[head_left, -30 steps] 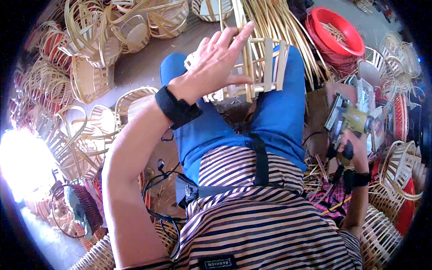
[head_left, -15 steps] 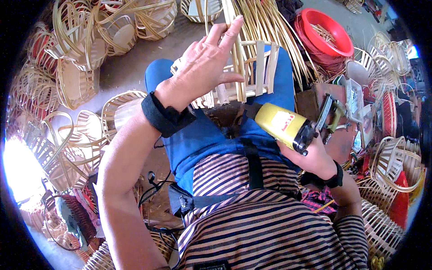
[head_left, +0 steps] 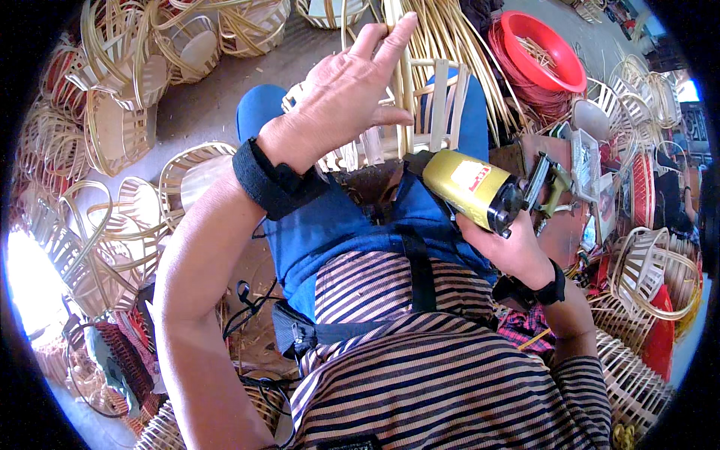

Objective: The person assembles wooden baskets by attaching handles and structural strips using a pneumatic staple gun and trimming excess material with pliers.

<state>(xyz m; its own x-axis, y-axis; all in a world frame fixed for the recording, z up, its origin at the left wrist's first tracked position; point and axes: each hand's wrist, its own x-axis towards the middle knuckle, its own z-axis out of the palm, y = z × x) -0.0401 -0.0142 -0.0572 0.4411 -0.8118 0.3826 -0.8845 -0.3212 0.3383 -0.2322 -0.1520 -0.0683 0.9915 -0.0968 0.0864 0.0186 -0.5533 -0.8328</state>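
Observation:
My left hand (head_left: 345, 94) grips long upright bamboo strips (head_left: 405, 79) against a small slatted bamboo basket frame (head_left: 442, 105) resting between my blue-trousered thighs, its left part partly hidden under that hand. My index finger lies along a strip and the thumb crosses it lower down. My right hand (head_left: 502, 247) is closed round the grip of a yellow nail gun (head_left: 465, 184), whose dark nose sits just below the frame's lower right; I cannot make out whether they touch. An olive-green tool (head_left: 555, 191) lies on a board just right of it.
Woven baskets (head_left: 187, 52) crowd the left and back. A bundle of long strips (head_left: 480, 82) lies beyond my knees, beside a red basin (head_left: 517, 34) of short pieces. A white mesh tray (head_left: 585, 165) and more baskets fill the right; another person's arm (head_left: 686, 199) seems visible at the rim.
My right hand has brought the yellow nail gun from the tools at the right in over my lap. My left hand keeps its hold, appearing slightly higher in the view.

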